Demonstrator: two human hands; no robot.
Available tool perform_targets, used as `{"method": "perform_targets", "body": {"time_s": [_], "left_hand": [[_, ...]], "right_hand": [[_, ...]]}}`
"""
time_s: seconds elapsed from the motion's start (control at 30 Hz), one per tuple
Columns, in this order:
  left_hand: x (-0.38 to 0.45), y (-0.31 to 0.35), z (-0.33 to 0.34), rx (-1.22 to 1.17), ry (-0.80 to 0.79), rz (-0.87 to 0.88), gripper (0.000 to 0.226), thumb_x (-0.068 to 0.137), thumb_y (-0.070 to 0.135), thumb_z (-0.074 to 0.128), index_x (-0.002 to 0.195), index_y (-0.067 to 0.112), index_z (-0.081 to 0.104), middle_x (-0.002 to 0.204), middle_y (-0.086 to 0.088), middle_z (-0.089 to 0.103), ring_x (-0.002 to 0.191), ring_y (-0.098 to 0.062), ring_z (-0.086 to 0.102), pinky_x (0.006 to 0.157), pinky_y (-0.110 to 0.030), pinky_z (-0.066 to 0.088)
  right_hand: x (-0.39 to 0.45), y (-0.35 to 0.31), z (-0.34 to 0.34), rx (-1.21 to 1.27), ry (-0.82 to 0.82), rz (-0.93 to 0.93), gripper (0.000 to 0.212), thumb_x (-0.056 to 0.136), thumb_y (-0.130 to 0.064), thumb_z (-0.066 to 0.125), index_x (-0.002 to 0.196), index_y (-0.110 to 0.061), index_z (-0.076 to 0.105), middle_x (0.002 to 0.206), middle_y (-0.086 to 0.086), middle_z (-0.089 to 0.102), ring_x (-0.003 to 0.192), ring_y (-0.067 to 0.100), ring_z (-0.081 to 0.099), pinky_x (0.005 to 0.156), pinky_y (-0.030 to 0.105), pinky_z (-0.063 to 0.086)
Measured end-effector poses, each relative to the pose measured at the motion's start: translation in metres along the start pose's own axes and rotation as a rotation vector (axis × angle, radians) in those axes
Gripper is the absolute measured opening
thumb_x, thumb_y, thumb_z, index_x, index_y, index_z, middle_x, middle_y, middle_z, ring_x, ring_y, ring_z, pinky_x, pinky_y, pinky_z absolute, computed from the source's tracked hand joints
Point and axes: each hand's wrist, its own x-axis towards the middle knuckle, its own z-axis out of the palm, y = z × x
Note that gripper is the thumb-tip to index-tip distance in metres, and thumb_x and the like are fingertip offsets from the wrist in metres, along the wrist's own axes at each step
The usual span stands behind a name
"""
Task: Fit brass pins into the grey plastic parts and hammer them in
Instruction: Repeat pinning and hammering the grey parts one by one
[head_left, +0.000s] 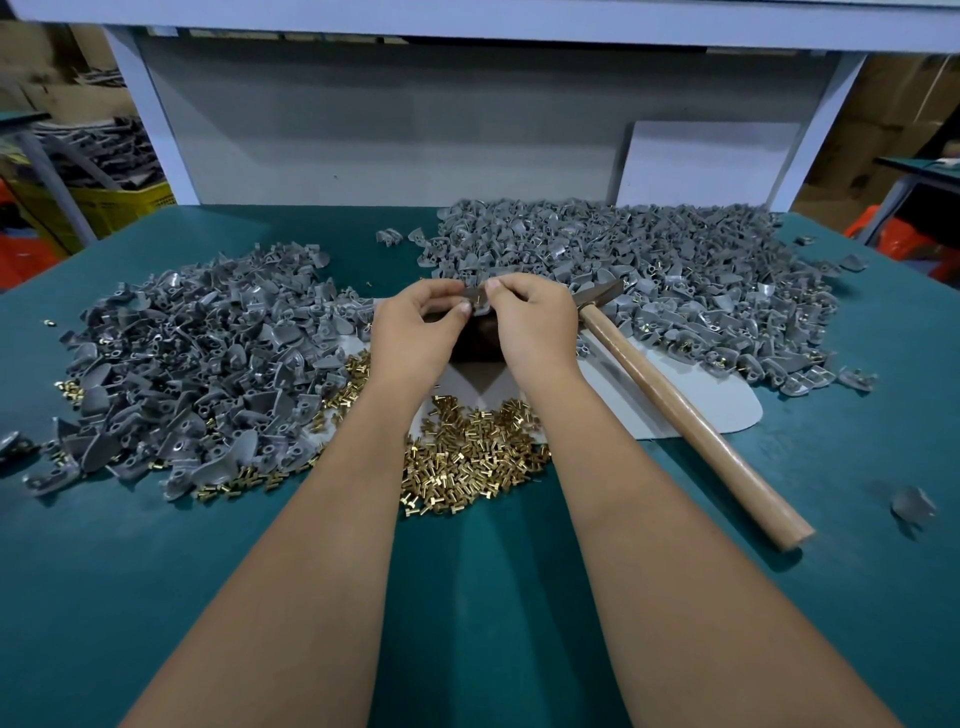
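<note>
My left hand (415, 327) and my right hand (530, 322) meet at the middle of the table. Between their fingertips they pinch one grey plastic part (475, 300), with a brass pin showing at it. Under the hands sits a dark block (475, 340), mostly hidden. Loose brass pins (467, 457) lie in a heap near my forearms. A wooden-handled hammer (675, 405) lies untouched to the right of my right hand, its head next to the far pile.
A big pile of grey parts (197, 364) covers the left of the green table (156, 597). A second, larger pile (649, 270) fills the far right. A white sheet (717, 405) lies under the hammer. One stray grey part (911, 504) sits near the right edge.
</note>
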Motion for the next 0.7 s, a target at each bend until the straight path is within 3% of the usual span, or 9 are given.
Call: {"method": "perform_targets", "body": {"time_s": [0.23, 0.4, 0.57, 0.7], "left_hand": [[0.0016, -0.0021, 0.0003, 0.012, -0.006, 0.007, 0.027, 0.09, 0.016, 0.068, 0.117, 0.021, 0.068, 0.1, 0.012, 0.071, 0.099, -0.003, 0.064, 0.092, -0.03, 0.053], [0.0024, -0.0029, 0.0002, 0.024, -0.002, 0.018, 0.028, 0.09, 0.016, 0.069, 0.117, 0.022, 0.068, 0.095, 0.016, 0.07, 0.096, 0.002, 0.062, 0.082, -0.02, 0.05], [0.0013, -0.0029, 0.001, 0.023, 0.01, 0.027, 0.024, 0.089, 0.012, 0.069, 0.11, 0.023, 0.07, 0.098, 0.01, 0.072, 0.101, -0.006, 0.065, 0.094, -0.032, 0.052], [-0.0006, -0.0004, 0.0008, 0.027, 0.013, 0.031, 0.02, 0.088, 0.012, 0.071, 0.102, 0.026, 0.071, 0.096, 0.012, 0.071, 0.102, -0.007, 0.065, 0.096, -0.033, 0.051]], "right_hand": [[0.0031, 0.0029, -0.0016, -0.043, -0.035, -0.011, 0.014, 0.088, -0.023, 0.063, 0.085, -0.021, 0.076, 0.08, -0.01, 0.069, 0.08, 0.008, 0.061, 0.069, 0.024, 0.046], [0.0032, 0.0036, -0.0022, -0.059, -0.053, -0.021, 0.011, 0.085, -0.019, 0.067, 0.09, -0.02, 0.077, 0.086, -0.008, 0.071, 0.085, 0.009, 0.063, 0.078, 0.026, 0.052], [0.0012, 0.0045, -0.0029, -0.053, -0.037, -0.046, 0.015, 0.088, -0.019, 0.06, 0.09, -0.021, 0.075, 0.087, -0.009, 0.07, 0.085, 0.008, 0.061, 0.078, 0.028, 0.05], [-0.0051, 0.006, -0.0051, -0.118, 0.009, -0.107, 0.022, 0.09, -0.015, 0.054, 0.101, -0.019, 0.072, 0.101, -0.006, 0.068, 0.095, 0.01, 0.058, 0.086, 0.032, 0.049]]}}
